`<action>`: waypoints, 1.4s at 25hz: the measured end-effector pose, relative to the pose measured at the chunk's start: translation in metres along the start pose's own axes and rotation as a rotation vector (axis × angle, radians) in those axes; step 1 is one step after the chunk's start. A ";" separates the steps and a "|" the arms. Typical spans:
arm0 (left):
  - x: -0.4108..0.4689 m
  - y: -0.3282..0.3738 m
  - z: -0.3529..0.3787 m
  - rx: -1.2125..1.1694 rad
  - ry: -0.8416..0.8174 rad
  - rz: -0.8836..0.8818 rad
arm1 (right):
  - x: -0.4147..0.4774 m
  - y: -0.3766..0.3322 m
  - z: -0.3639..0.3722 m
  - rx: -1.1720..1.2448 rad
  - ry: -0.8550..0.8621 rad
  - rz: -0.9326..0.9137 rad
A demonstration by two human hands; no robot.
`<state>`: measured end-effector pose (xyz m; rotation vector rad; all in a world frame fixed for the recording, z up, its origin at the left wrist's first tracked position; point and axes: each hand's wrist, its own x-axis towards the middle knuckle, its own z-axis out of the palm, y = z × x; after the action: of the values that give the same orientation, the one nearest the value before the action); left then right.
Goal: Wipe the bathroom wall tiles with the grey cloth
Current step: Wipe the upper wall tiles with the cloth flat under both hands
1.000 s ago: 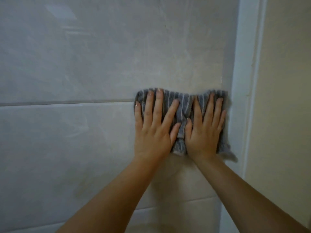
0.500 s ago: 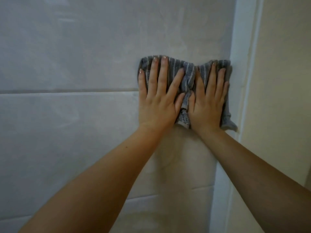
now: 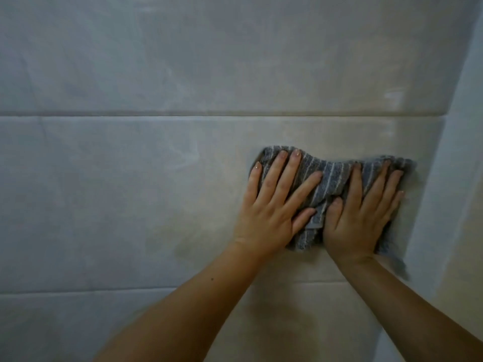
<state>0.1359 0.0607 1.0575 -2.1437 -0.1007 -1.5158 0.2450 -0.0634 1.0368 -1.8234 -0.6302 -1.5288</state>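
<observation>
Head cam: wall tiles [image 3: 130,192] fill the frame, w/ a pale corner strip [image 3: 454,178] at right. Grey cloth [image 3: 332,178] sits bunched on the middle tile, below the upper grout line [image 3: 156,114], its right edge just beside the strip. My left hand [image 3: 271,212] & right hand [image 3: 360,220] lie flat on it side by side, fingers straight & spread, pressing, not gripping. Step, I reckon: mid-wipe by the corner. Next stroke needs even pressure from both palms so the cloth slides w/o rucking further.

Left hand [image 3: 271,218] and right hand [image 3: 363,220] have slid the grey cloth [image 3: 332,178] down — seemingly now below the grout line [image 3: 130,116].
</observation>
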 end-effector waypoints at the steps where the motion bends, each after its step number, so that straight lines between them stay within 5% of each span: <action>1: -0.007 -0.010 -0.002 0.006 -0.007 -0.006 | -0.004 -0.009 0.001 0.002 -0.001 -0.007; 23: -0.210 -0.278 -0.071 0.142 -0.036 -0.154 | -0.110 -0.309 0.043 0.084 -0.130 -0.292; 29: -0.261 -0.257 -0.060 0.117 -0.073 -0.181 | -0.147 -0.296 0.045 0.109 -0.168 -0.493; 35: -0.234 -0.179 -0.031 0.085 -0.030 -0.143 | -0.140 -0.204 0.035 0.056 -0.135 -0.467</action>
<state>-0.0399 0.2555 0.9193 -2.1305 -0.3298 -1.5291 0.0917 0.1056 0.9341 -1.8303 -1.2189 -1.6620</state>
